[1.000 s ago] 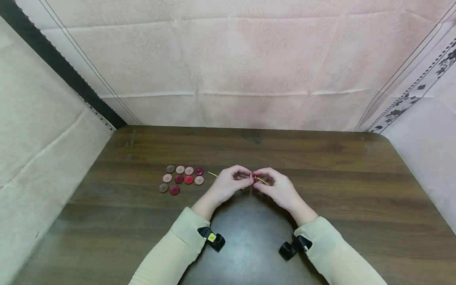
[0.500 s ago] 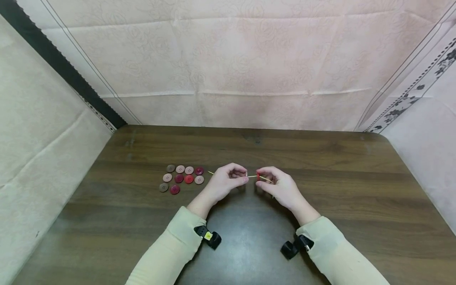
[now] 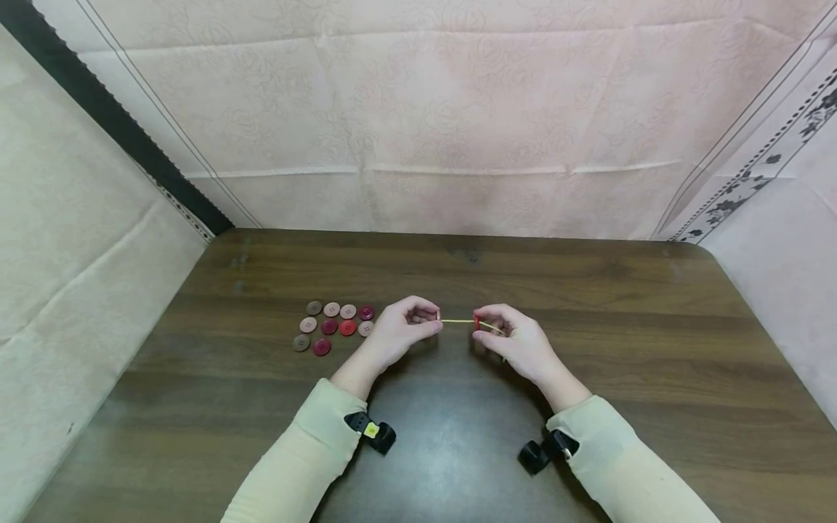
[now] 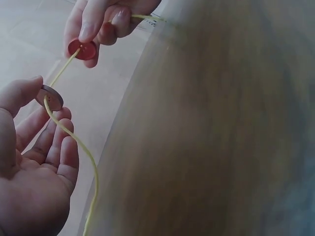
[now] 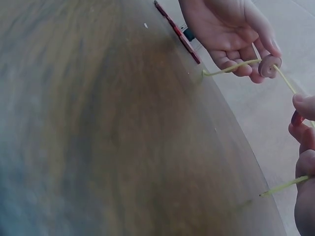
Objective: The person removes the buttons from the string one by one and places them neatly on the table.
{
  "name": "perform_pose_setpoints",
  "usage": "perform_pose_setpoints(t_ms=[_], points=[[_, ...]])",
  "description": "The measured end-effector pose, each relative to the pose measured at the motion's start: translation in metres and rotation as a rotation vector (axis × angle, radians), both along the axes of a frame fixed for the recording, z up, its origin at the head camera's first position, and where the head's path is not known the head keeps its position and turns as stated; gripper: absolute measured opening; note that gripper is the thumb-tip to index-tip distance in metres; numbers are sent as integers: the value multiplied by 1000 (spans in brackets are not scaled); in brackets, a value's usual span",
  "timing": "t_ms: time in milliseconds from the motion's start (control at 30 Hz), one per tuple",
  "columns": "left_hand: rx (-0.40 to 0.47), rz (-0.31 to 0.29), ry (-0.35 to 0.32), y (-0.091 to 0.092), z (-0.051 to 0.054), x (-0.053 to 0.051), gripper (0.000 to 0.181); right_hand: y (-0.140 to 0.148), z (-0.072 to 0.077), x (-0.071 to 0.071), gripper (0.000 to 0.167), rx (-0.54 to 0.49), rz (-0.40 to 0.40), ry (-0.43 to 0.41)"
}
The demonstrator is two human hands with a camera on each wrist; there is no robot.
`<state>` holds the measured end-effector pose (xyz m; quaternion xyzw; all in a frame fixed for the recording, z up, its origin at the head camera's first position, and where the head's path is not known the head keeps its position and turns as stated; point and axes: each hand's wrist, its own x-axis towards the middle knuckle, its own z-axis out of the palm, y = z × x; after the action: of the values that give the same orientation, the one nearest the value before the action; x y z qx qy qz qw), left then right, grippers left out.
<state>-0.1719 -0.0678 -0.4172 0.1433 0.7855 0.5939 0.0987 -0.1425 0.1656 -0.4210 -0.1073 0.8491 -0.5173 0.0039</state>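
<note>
My left hand (image 3: 397,333) pinches a dusty pink button (image 4: 50,98) by its rim, between thumb and fingers. A thin yellow cord (image 3: 458,321) passes through that button and stretches straight across to a red button (image 4: 87,50). The red button is pinched in my right hand (image 3: 522,347), and the cord goes through it too. Past the red button, the cord's end (image 5: 285,187) sticks out beyond the right hand. On the other side, the cord hangs loosely below the left hand in the left wrist view. Both hands are held above the table.
Loose buttons in pink, brown, red and dark red lie in rows on the wooden table (image 3: 628,334), left of my left hand; a red button (image 3: 347,327) is among them. Pale patterned cloth (image 3: 418,131) hangs behind the table and at its sides.
The two hands were close together. My left hand has moved left with the pink button, my right slightly right with the red one, and a taut length of cord now shows between them.
</note>
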Motion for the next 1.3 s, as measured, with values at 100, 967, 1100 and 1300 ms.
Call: perform_pose_setpoints(t_ms=[100,967,1100,1300], points=[[-5,22,12,-3,1,-1,20,0,0,0,33,5,-2,5],[-16,76,29,-26,3,-3,24,5,-2,0,32,43,-29,18],[-13,80,32,-29,3,-5,23,6,-2,0,31,37,-36,21],[-14,98,40,-36,5,-6,22,7,-1,-1,31,30,-39,9]])
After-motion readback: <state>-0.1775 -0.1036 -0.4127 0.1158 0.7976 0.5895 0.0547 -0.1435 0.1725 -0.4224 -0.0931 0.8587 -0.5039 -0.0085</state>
